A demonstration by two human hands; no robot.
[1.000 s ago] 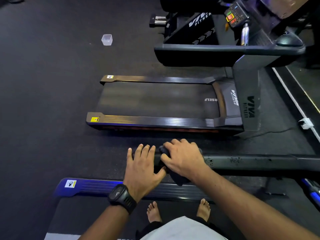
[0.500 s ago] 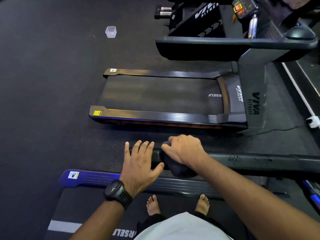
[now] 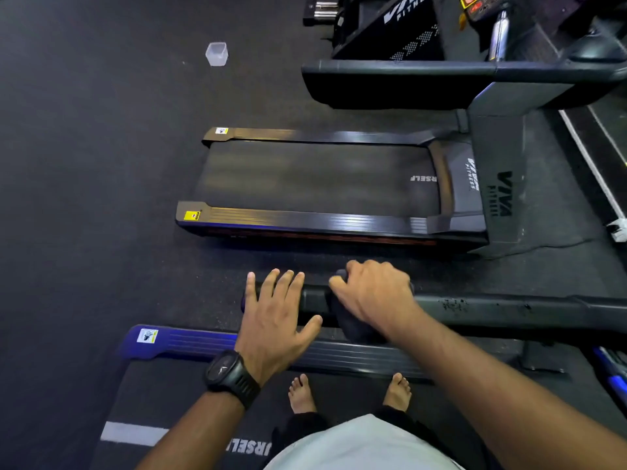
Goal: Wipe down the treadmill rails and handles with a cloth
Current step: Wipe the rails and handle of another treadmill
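A black treadmill handrail [image 3: 492,308] runs across the lower middle, with pale specks on it to the right of my hands. My right hand [image 3: 373,293] grips a dark cloth [image 3: 353,329] wrapped over the rail near its left end; the cloth hangs below my palm. My left hand [image 3: 274,320], with a black watch on the wrist, rests flat on the rail's end with fingers straight and spread. I stand barefoot on this treadmill's belt [image 3: 190,398], beside its blue-lit side rail [image 3: 190,344].
A second treadmill [image 3: 315,178] lies on the dark rubber floor beyond the rail, its handrail [image 3: 407,72] and console at the upper right. A small clear plastic cup [image 3: 216,54] stands on the floor at the upper left. A white cable strip [image 3: 597,178] runs along the right.
My right hand has curled further over the rail with the cloth, which now hangs lower beneath my palm. My left hand stays flat on the rail's end. The view has shifted slightly.
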